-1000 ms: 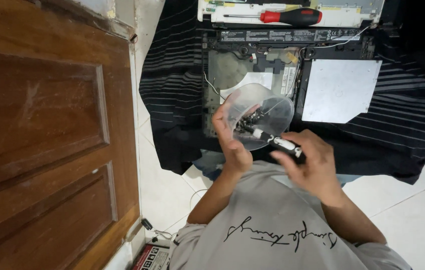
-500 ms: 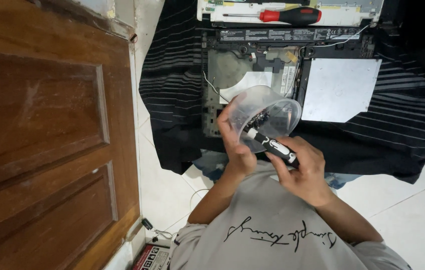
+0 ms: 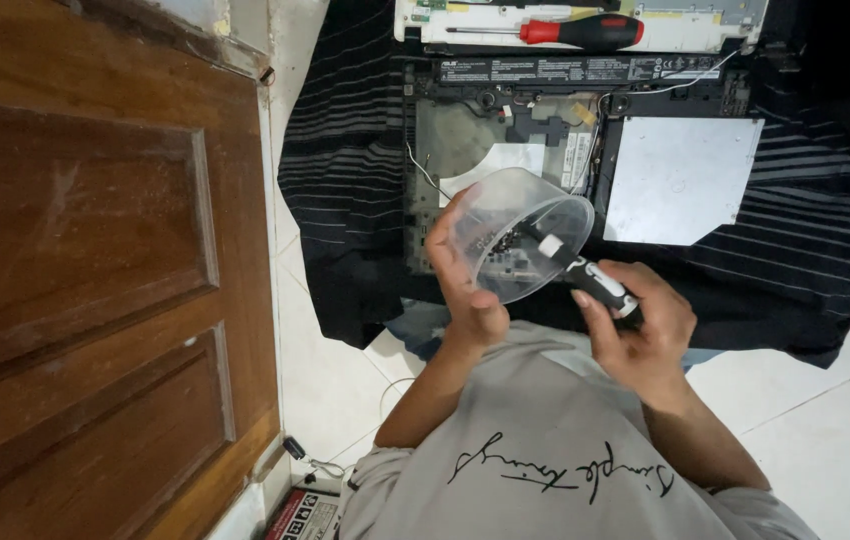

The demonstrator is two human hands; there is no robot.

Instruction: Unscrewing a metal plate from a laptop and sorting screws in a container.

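- A light grey shirt (image 3: 555,470) with dark script fills the bottom of the view, closest to the camera.
- The right hand (image 3: 640,335) is clenched around a black-and-white screwdriver (image 3: 585,275), whose tip pokes into the mouth of a clear plastic cup (image 3: 520,235).
- The left hand (image 3: 465,275) grasps that cup by its side and holds it tilted above the lap; small dark bits lie inside, probably screws, though they are too small to tell for sure.
- Beyond the hands lies an opened laptop (image 3: 585,120), its insides bare, on a black striped cloth (image 3: 345,170).
- A silver plate (image 3: 680,180) sits on the laptop's right part.
- Farthest off, a red-handled screwdriver (image 3: 575,32) rests on a white panel (image 3: 645,40).
- A wooden door (image 3: 95,260) stands at the left.
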